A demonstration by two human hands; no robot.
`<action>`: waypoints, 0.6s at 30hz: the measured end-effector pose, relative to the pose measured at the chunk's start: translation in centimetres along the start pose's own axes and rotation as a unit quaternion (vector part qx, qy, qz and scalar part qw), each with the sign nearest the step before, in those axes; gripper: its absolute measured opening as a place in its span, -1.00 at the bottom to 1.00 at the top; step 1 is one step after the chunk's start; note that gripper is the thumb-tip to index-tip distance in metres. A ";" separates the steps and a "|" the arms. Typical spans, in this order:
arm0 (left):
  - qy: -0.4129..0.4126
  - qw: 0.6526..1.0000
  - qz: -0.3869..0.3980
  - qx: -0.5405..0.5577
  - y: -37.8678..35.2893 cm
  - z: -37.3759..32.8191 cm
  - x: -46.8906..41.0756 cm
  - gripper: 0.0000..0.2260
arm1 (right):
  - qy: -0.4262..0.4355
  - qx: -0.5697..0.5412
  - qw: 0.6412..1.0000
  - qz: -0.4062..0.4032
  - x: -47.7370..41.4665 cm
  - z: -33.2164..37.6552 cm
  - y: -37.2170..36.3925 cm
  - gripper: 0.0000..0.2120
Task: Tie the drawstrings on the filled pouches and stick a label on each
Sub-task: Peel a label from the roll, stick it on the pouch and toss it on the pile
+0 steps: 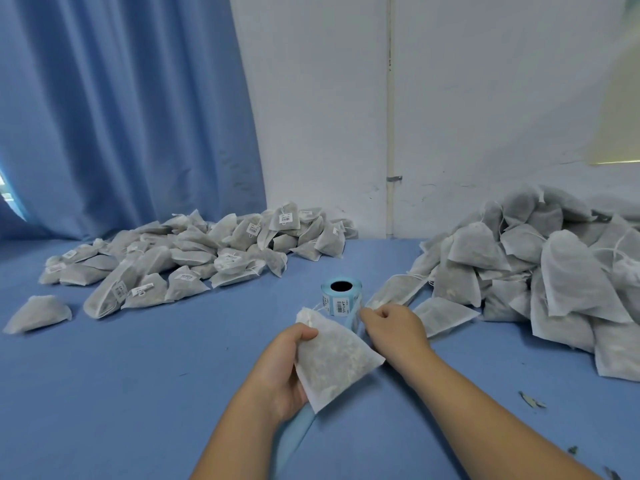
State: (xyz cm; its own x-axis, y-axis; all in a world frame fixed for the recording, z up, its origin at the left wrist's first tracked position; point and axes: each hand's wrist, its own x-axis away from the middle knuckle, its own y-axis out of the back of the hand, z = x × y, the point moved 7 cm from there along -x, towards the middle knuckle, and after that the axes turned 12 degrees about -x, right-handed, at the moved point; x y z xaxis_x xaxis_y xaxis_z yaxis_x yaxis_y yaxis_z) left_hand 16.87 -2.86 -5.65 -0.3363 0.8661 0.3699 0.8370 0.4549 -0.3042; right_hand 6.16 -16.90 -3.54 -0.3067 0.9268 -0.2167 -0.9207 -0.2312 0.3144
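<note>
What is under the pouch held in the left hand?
A blue backing strip shows below the pouch and left hand, reappearing near the label roll. Its middle stretch is covered.

Left hand [287, 370] and right hand [394, 327], apparently curled.

Bare table [145, 375] between labelled pile [194, 258], unlabelled pile [540, 271]; label roll [341, 297] mid-gap.

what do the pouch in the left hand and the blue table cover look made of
The white filled drawstring pouch gripped by the left hand: thin non-woven or mesh fabric, matte, its greyish filling showing through. The blue table cover: probably matte cloth or felt, no shine.
</note>
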 end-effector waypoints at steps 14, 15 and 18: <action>-0.002 0.999 -0.006 -0.054 0.4 -0.1 -0.5 -0.77 | -0.039 -0.074 0.996 0.010 0.7 -0.3 1.4 -0.71; -0.006 0.998 -0.019 -0.064 0.5 -0.2 -0.4 -0.79 | -0.034 -0.079 0.996 0.006 1.0 0.0 2.0 -0.73; -0.060 0.986 -0.090 -0.129 1.2 -1.3 -0.1 -0.83 | 0.001 -0.067 0.998 -0.010 2.1 1.4 4.6 -0.84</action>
State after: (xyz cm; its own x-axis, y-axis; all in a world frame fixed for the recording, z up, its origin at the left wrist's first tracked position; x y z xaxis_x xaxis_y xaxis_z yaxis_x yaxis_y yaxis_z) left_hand 18.43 -2.67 -4.91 -0.5245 0.8020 0.2857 0.8361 0.5486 -0.0051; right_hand 1.57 -15.59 -1.28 -0.2877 0.9312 -0.2238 -0.9508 -0.2495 0.1839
